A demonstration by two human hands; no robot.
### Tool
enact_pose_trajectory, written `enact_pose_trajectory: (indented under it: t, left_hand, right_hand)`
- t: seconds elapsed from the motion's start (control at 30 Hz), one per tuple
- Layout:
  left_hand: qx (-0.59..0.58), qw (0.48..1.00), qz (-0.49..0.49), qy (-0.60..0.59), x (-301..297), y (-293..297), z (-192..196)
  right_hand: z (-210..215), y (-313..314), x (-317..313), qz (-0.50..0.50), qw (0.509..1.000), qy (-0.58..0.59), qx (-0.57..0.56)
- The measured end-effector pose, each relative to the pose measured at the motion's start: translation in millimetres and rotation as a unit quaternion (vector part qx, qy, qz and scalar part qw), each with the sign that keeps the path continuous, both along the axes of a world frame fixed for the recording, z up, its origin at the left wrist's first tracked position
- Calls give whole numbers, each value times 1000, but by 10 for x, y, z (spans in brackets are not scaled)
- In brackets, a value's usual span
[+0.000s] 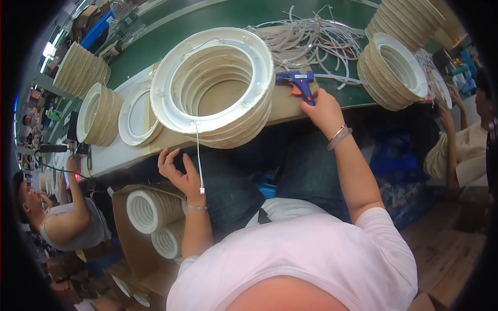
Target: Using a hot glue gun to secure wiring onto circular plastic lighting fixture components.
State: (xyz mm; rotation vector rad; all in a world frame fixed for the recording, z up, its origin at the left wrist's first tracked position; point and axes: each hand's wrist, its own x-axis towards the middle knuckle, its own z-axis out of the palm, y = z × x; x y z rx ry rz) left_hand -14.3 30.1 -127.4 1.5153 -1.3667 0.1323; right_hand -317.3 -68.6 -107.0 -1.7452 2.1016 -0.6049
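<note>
In front of me on the workbench stands a stack of round white ring frames (161,101) with ribbed beige sides, open in the middle. From the top ring a thin white cable (198,150) hangs over the bench edge, ending in a small white connector (202,191). Beside this cable is my left hand (179,173), fingers apart and holding nothing. To the right of the stack, a blue hot glue gun (301,83) with an orange trigger points left, a clear glue stick trailing from its back. My right hand (326,111) grips the lower end of its handle.
A tangled heap of white cables (311,39) lies behind the glue gun. More ring stacks stand at right (389,75) and left (98,116). A cardboard box (132,228) of ring stacks is at my lower left. One person (78,212) works at left, another (461,140) at right.
</note>
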Motion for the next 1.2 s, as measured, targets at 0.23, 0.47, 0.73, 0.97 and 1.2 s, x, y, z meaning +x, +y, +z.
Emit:
enact_pose_trajectory:
  t: [0.23,0.47,0.73,0.97,1.2]
  left_hand:
    - [-29,995,-46,85,-60,44,3]
    - [-40,990,-76,108,-171,13,-42]
    - [-37,990,-64,122,-135,27,2]
    - [-87,987,-49,125,-139,-59,-15]
    - [-75,975,-52,205,-94,-126,-328]
  right_hand:
    - [-78,80,-62,-29,979,-200,-19]
    - [-287,191,94,0,945,-254,-208]
    - [-350,169,77,45,917,-356,-173]
    - [-97,195,-8,11,917,-398,-2]
    - [92,269,-102,50,879,-474,16]
